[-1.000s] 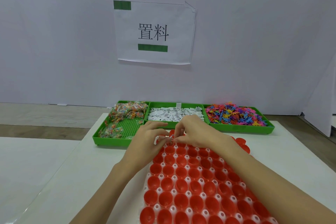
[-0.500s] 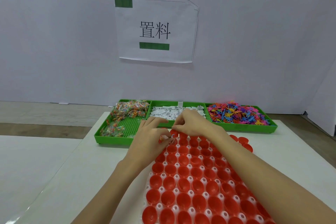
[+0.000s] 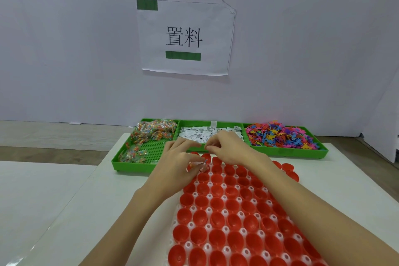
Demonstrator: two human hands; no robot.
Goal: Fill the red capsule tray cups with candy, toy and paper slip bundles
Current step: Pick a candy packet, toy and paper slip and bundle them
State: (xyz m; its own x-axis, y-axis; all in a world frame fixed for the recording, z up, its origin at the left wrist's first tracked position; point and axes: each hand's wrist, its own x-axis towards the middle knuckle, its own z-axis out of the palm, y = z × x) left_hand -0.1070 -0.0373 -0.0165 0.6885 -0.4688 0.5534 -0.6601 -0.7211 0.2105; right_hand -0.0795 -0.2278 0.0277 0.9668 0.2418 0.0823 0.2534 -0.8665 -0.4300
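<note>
We see the red capsule tray point(image 3: 233, 218) lying flat on the white table point(image 3: 90, 207), with its long axis running from the near edge of the view toward the far green trays. Its cups open upward and stand in close rows; the near end goes out of the view at the bottom. The far-left cups are under our hands.

The left hand point(image 3: 179, 170) rests over the far-left corner of the tray, and its curled fingers pinch a small bundle point(image 3: 199, 165) in clear wrap, with red and a bit of blue inside. The bundle is just above the cups there; we cannot tell if it touches one. The right hand point(image 3: 228, 149) is just beyond it, over the far edge of the tray, with fingers bent and the tips pinched together. What it pinches is too small to tell.

Past the tray, three green trays stand side by side along the far edge of the table. The left one point(image 3: 151, 153) holds candy packets point(image 3: 154, 133) and is partly bare, the middle one point(image 3: 237, 125) holds white paper slips point(image 3: 194, 134), the right one point(image 3: 289, 151) holds coloured plastic toys point(image 3: 280, 136).

Open table lies on the left of the capsule tray and a narrower strip on the right. A paper sign point(image 3: 185, 36) hangs on the wall point(image 3: 64, 39) behind.
</note>
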